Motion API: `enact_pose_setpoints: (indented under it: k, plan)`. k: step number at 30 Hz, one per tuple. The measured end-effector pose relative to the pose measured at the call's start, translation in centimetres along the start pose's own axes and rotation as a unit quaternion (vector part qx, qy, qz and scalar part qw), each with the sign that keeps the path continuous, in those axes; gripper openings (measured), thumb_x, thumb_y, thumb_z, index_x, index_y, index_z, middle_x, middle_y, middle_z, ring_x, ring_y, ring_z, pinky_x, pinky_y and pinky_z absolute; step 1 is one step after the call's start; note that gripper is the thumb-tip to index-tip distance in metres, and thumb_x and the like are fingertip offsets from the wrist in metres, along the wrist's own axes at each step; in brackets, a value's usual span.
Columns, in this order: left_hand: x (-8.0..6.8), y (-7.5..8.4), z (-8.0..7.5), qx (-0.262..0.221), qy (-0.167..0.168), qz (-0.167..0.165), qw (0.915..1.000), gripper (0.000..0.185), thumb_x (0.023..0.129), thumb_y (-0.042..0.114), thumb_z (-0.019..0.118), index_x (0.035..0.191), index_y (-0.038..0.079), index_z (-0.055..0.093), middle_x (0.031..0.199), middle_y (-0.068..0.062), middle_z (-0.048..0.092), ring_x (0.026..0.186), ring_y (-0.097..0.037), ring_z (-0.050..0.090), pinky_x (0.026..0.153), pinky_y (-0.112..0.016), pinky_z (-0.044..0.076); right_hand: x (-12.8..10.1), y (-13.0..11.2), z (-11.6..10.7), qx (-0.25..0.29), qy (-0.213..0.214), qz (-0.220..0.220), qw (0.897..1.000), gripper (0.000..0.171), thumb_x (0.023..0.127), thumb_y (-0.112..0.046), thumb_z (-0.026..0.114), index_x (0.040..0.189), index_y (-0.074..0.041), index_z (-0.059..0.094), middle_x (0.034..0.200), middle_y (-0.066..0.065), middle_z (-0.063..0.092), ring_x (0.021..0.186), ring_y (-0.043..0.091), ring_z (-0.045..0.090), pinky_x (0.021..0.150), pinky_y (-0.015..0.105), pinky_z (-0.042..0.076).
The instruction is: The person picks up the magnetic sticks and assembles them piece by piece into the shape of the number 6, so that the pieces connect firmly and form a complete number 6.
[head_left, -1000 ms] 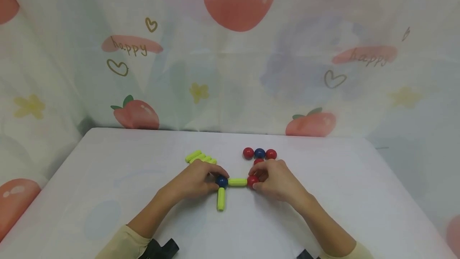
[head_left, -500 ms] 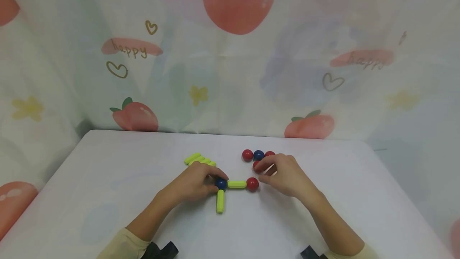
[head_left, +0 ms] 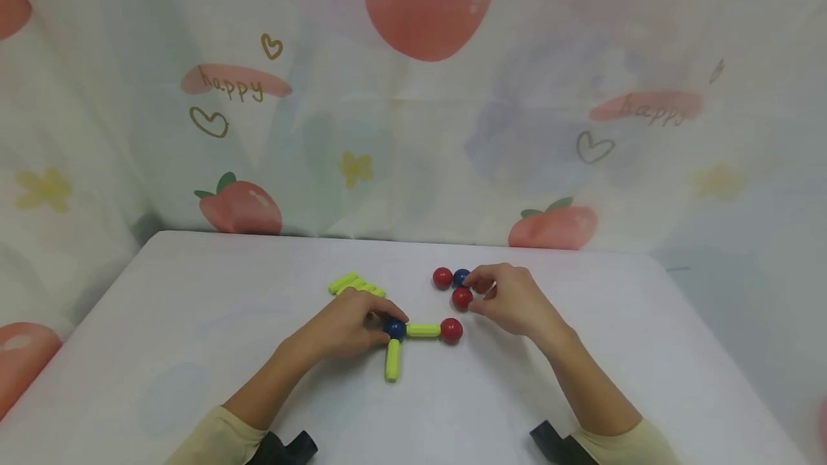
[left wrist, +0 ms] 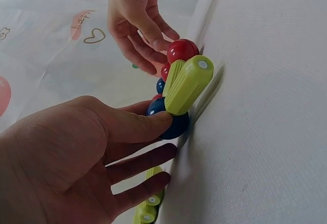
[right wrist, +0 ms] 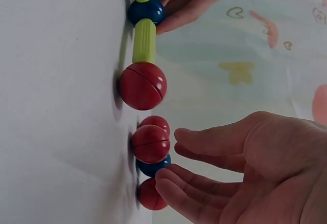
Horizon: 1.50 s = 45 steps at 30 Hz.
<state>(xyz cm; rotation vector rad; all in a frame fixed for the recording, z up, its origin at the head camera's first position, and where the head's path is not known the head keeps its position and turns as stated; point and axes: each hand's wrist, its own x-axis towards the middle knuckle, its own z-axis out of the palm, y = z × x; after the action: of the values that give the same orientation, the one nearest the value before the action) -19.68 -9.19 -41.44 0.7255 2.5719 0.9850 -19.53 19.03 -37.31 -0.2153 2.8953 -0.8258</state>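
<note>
My left hand (head_left: 347, 321) pinches a blue ball (head_left: 395, 329) between thumb and fingers. Two yellow-green toy rods are joined to that ball: one rod (head_left: 423, 330) runs right to a red ball (head_left: 451, 330), the other rod (head_left: 392, 361) points toward me. In the left wrist view, the near rod (left wrist: 190, 85) has a silvery disc in its end. My right hand (head_left: 513, 300) hovers at a loose cluster, thumb and fingers parted, beside a red ball (head_left: 461, 298) and a blue ball (head_left: 461, 278). Another red ball (right wrist: 150, 194) of the cluster is hidden behind it in the head view.
Several more yellow-green rods (head_left: 345, 282) lie side by side behind my left hand. A red ball (head_left: 442, 278) sits at the cluster's left end. The white tabletop (head_left: 568, 407) ends at a patterned curtain (head_left: 413, 163).
My right hand has let go of the red ball on the joined rod and moved back and right to the loose balls. The left hand keeps its hold on the blue ball.
</note>
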Motion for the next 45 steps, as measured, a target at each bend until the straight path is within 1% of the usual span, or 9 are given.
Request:
enact_pose_setpoints:
  k: [4, 8, 12, 16, 20, 31, 38, 45]
  plan:
    - [0.2, 0.0, 0.1, 0.000, 0.001, 0.005, 1.0000, 0.030, 0.091, 0.007, 0.078, 0.116, 0.023, 0.080, 0.119, 0.004, 0.076, 0.112, -0.017, 0.064, 0.100, -0.043, 0.054, 0.2, -0.2, 0.4, -0.009, -0.012, 0.009, 1.000, 0.034, 0.088, -0.009, 0.081, 0.121, -0.010, 0.075, 0.105, 0.010, 0.071, 0.095, 0.024, 0.064, 0.078, 0.035, 0.060]
    - [0.3, 0.1, 0.0, 0.002, 0.003, 0.001, 1.0000, 0.030, 0.091, 0.007, 0.078, 0.117, 0.023, 0.080, 0.119, 0.005, 0.076, 0.112, -0.017, 0.064, 0.100, -0.042, 0.054, 0.3, -0.3, 0.6, -0.008, -0.018, 0.011, 1.000, 0.029, 0.087, -0.009, 0.081, 0.116, -0.011, 0.076, 0.102, 0.008, 0.072, 0.093, 0.022, 0.065, 0.078, 0.035, 0.060]
    - [0.3, 0.1, -0.2, 0.006, 0.005, -0.003, 1.0000, 0.030, 0.092, 0.008, 0.077, 0.117, 0.024, 0.079, 0.121, 0.004, 0.075, 0.113, -0.017, 0.063, 0.100, -0.042, 0.054, 0.4, -0.3, 0.7, -0.005, -0.018, 0.003, 1.000, 0.024, 0.087, -0.009, 0.081, 0.111, -0.011, 0.077, 0.100, 0.007, 0.072, 0.092, 0.021, 0.065, 0.078, 0.035, 0.060]
    - [0.3, 0.2, -0.3, 0.006, 0.008, -0.004, 0.9999, 0.030, 0.093, 0.008, 0.077, 0.118, 0.024, 0.079, 0.121, 0.004, 0.075, 0.113, -0.017, 0.063, 0.100, -0.042, 0.054, 0.7, -0.3, 0.7, -0.003, -0.018, 0.001, 1.000, 0.023, 0.087, -0.007, 0.080, 0.110, -0.010, 0.076, 0.101, 0.007, 0.073, 0.093, 0.023, 0.066, 0.079, 0.036, 0.061]
    - [0.3, 0.1, -0.3, 0.005, 0.007, -0.005, 1.0000, 0.030, 0.093, 0.008, 0.077, 0.118, 0.024, 0.079, 0.121, 0.004, 0.075, 0.111, -0.017, 0.063, 0.100, -0.041, 0.054, 0.8, -0.3, 0.8, 0.003, -0.022, 0.010, 1.000, 0.023, 0.087, -0.005, 0.080, 0.109, -0.010, 0.075, 0.103, 0.008, 0.073, 0.093, 0.023, 0.067, 0.080, 0.036, 0.062]
    - [0.3, -0.3, 0.2, 0.002, 0.002, -0.014, 0.9999, 0.030, 0.093, 0.009, 0.077, 0.118, 0.025, 0.079, 0.120, 0.004, 0.075, 0.111, -0.017, 0.063, 0.097, -0.040, 0.054, 0.4, 0.0, 1.1, 0.016, -0.023, 0.018, 0.999, 0.025, 0.085, -0.004, 0.081, 0.108, -0.011, 0.073, 0.104, 0.006, 0.072, 0.093, 0.022, 0.066, 0.080, 0.036, 0.062]
    - [0.2, -0.3, 0.2, 0.009, 0.007, -0.007, 0.9999, 0.030, 0.092, 0.009, 0.078, 0.118, 0.024, 0.080, 0.118, 0.004, 0.076, 0.110, -0.017, 0.064, 0.093, -0.038, 0.055, -0.2, -0.4, 0.4, 0.014, -0.013, 0.009, 1.000, 0.023, 0.086, -0.006, 0.080, 0.107, -0.012, 0.074, 0.102, 0.005, 0.073, 0.093, 0.021, 0.066, 0.079, 0.036, 0.061]
    - [0.1, -0.3, 0.2, 0.007, 0.008, -0.008, 0.9999, 0.030, 0.092, 0.008, 0.078, 0.118, 0.023, 0.080, 0.118, 0.004, 0.076, 0.109, -0.016, 0.064, 0.092, -0.037, 0.055, -1.0, -1.0, 0.0, 0.025, -0.010, -0.011, 1.000, 0.023, 0.086, -0.008, 0.082, 0.107, -0.014, 0.074, 0.099, 0.002, 0.074, 0.093, 0.020, 0.067, 0.078, 0.034, 0.061]
